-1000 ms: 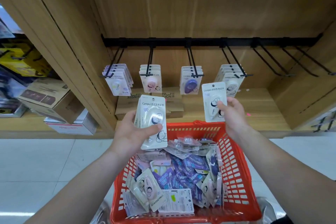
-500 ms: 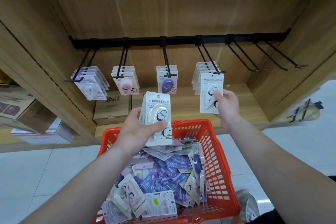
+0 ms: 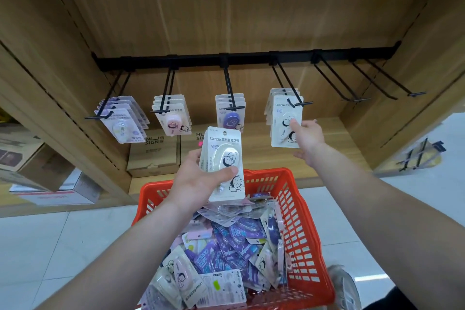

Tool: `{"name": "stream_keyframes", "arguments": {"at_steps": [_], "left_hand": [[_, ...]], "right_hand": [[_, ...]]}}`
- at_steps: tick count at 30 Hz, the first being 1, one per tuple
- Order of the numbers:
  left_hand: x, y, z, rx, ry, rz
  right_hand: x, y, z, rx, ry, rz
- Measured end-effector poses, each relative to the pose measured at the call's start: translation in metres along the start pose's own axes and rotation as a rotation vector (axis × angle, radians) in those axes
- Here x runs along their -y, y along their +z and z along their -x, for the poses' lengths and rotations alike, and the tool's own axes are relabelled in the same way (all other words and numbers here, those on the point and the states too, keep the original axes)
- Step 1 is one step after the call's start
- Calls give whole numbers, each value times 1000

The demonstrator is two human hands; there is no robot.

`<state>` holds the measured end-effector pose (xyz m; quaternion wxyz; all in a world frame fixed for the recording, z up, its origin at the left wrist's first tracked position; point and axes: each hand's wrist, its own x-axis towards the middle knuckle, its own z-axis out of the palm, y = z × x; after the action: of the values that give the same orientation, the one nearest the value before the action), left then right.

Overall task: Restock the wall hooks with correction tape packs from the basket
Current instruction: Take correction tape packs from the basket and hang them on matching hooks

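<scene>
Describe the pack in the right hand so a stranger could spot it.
Follow the black rail on the wooden wall to its fourth hook from the left. The frontmost white pack there is it: the only pack at a hook that the right hand holds.

A stationery shop aisle. A wood-panelled display bay (image 3: 226, 7) carries a black rail (image 3: 246, 59) with a row of peg hooks (image 3: 361, 99). Four of them are hung with carded correction tape packs (image 3: 173, 118), sorted by colour. In front stands a red plastic shopping basket (image 3: 302, 221) heaped with more packs. Brown cardboard boxes (image 3: 154, 156) sit on the low shelf (image 3: 347, 148), above a pale tiled floor (image 3: 50, 246).
</scene>
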<state>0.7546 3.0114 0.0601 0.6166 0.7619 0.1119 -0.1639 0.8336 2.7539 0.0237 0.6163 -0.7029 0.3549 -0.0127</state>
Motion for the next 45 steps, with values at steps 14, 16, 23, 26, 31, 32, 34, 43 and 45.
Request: {"name": "stream_keyframes", "arguments": {"at_steps": [14, 16, 23, 26, 31, 32, 34, 43, 45], "left_hand": [[4, 40, -2, 122, 7, 48], [4, 46, -4, 123, 12, 54], [3, 66, -11, 141, 30, 64], [2, 71, -16, 150, 49, 53], [5, 73, -26, 141, 41, 64], [7, 72, -29, 136, 44, 57], [10, 70, -35, 119, 46, 57], [10, 65, -53, 48, 44, 120], [12, 64, -55, 50, 51, 121]], "right_hand": [[-9, -31, 109, 604, -191, 218], [-14, -29, 102, 570, -214, 213], [-25, -26, 80, 506, -106, 17], [-23, -25, 72, 528, -114, 39], [-29, -23, 59, 522, -80, -8], [-30, -22, 57, 510, -68, -16], [-30, -22, 51, 504, -59, -41], [-19, -38, 10, 245, -140, -164], [-17, -38, 4, 184, -168, -151]]}}
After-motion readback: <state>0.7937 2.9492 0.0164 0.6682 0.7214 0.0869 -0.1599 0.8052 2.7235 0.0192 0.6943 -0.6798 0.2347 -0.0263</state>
